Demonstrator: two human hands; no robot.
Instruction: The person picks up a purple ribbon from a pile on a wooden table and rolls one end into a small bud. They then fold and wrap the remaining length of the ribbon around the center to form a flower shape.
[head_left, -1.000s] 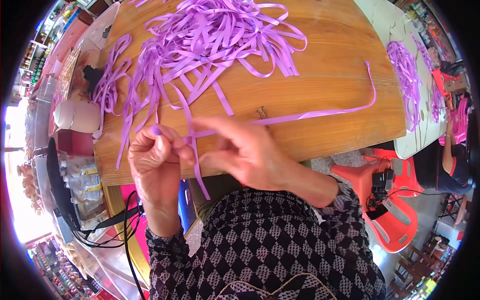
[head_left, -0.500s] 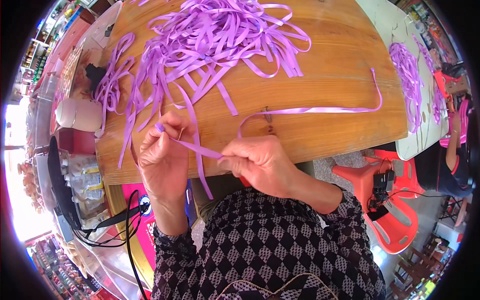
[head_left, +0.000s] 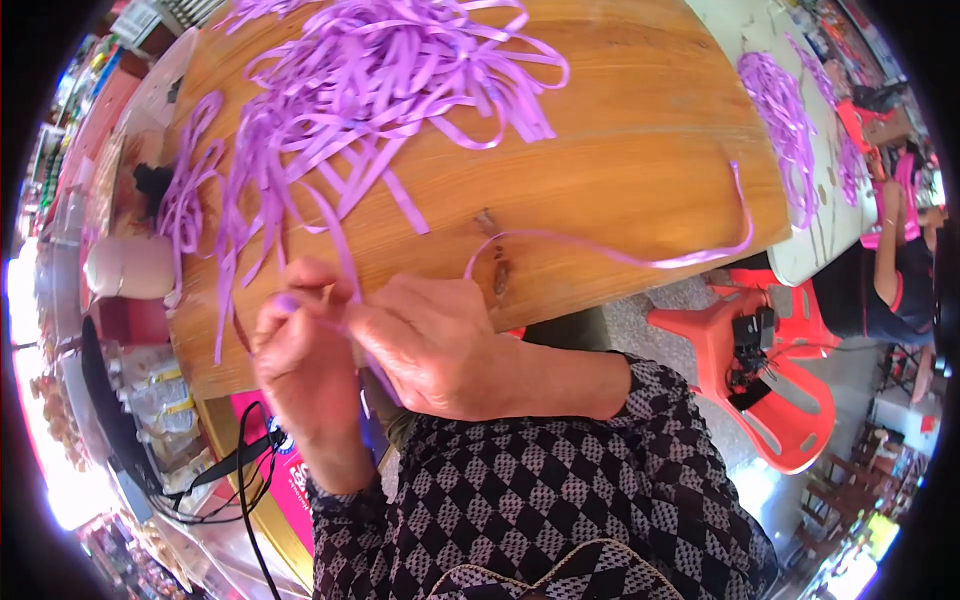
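My left hand (head_left: 310, 375), slightly blurred, is closed over the table's near edge, with a bit of purple ribbon pinched at its fingertips. Close against it, my right hand (head_left: 440, 345) is also closed on ribbon, its fingertips hidden behind the hand. From behind the right hand, a purple ribbon (head_left: 620, 252) loops up and runs across the wood to the right, ending in a small knotted tip. A big tangled pile of purple ribbons (head_left: 370, 90) lies beyond my hands, and several strands hang down near the left hand.
The wooden table (head_left: 640, 110) spreads out in front of me. More purple ribbons (head_left: 780, 120) lie on a white marbled table (head_left: 725, 25) at the right. Red plastic stools (head_left: 790, 420) with a dark device stand below it, near another person's arm (head_left: 888, 245). Black cables (head_left: 245, 500) hang at the left.
My right hand has moved left, up against the left hand, so the stretched ribbon between them no longer shows. The ribbon tail has slid slightly. The whole view has shifted a little.
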